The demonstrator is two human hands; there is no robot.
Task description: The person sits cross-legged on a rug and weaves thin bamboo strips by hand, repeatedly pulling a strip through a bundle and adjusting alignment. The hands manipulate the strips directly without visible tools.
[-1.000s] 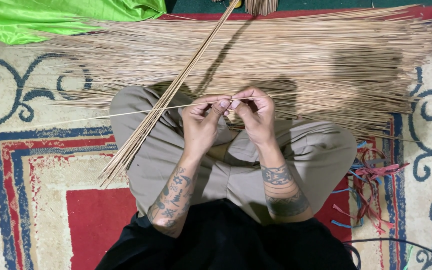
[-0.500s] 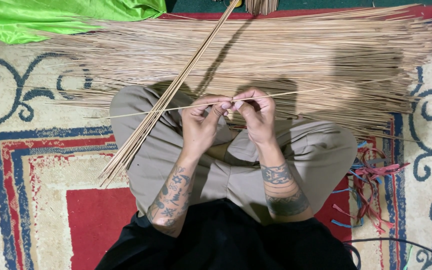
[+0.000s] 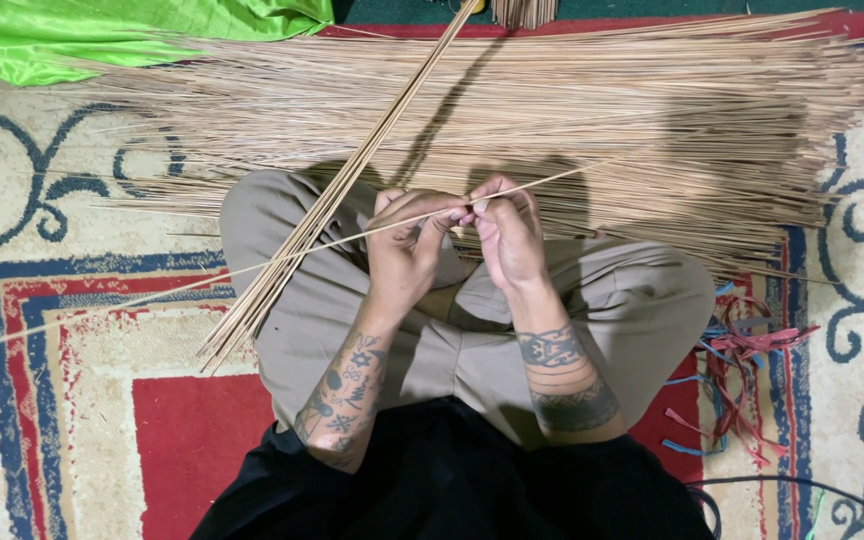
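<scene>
No containers in view. Thin stick ran slantwise across lap, pinched by left hand and right hand at fingertips, long end trailing out to person's left. Bundle of sticks leaned over left knee. Heap of sticks lay on patterned carpet; green cloth beyond it.

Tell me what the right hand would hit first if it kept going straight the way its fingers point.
The right hand points up and away from the body, so beyond the thin stick it pinches, it would likely first meet the wide spread of pale sticks on the carpet. Depth is unclear.
</scene>
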